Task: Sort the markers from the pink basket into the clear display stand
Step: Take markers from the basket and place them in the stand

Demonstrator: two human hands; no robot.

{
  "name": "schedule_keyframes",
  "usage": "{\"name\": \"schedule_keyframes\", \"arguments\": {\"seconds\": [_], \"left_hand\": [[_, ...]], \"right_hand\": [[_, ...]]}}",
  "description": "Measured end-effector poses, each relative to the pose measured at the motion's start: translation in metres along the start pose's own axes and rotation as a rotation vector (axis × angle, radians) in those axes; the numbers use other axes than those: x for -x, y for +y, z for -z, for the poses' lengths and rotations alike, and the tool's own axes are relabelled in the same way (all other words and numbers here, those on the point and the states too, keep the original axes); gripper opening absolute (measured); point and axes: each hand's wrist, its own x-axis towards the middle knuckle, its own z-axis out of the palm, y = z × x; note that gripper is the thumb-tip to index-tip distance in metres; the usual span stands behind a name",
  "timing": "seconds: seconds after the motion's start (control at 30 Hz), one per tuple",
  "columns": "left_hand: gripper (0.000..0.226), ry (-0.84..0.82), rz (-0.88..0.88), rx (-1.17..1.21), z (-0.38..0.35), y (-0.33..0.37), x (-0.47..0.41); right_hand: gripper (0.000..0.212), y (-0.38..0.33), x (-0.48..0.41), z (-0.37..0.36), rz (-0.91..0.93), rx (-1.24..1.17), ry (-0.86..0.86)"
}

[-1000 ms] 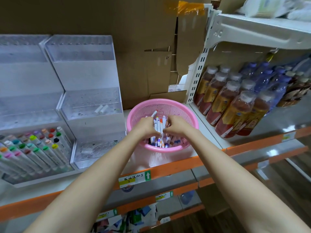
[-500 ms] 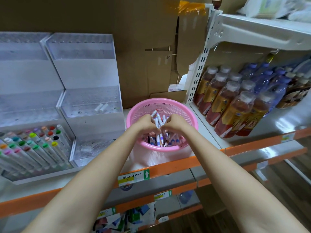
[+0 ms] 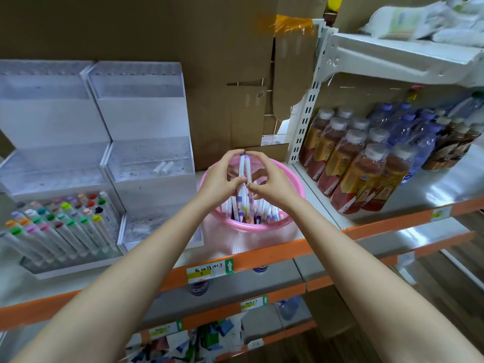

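Held markers: You had a few white-barrelled held markers (image 3: 244,167) standing upright between your two hands, over the pink basket (image 3: 251,227).
Left hand: Your left hand (image 3: 222,180) curled round them from the left, fingertips at their tops.
Right hand: Your right hand (image 3: 272,186) clasped them from the right.
Basket: It sat just behind the orange shelf edge (image 3: 262,254), with loose markers (image 3: 258,210) inside.
Stand: The clear display stand (image 3: 146,121) stood just left of the basket, and two white pieces (image 3: 163,167) lay on its middle tier.
Further left: A second stand (image 3: 47,113) held colour-capped markers (image 3: 60,224) in its lowest tier.
Right: A slotted white upright (image 3: 306,119) and drink bottles (image 3: 361,174) crowded that side.
Back: A cardboard wall (image 3: 209,74) closed it off.
Room: You had open air above the basket and leftward to the tiers.
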Motion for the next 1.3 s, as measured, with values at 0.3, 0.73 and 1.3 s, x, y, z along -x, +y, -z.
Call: {"name": "schedule_keyframes", "arguments": {"seconds": [0.3, 0.73, 1.3], "left_hand": [[0.056, 0.16, -0.19, -0.156, 0.051, 0.014, 0.041], [0.052, 0.393, -0.187, -0.218, 0.191, -0.004, 0.117], [0.052, 0.454, -0.273, -0.157, 0.338, -0.02, 0.12]], "right_hand": [[0.066, -0.044, 0.018, -0.027, 0.187, 0.05, 0.082], [0.062, -0.135, 0.01, -0.147, 0.347, 0.007, -0.026], [0.066, -0.245, -0.035, -0.243, 0.389, 0.006, 0.112]]}}
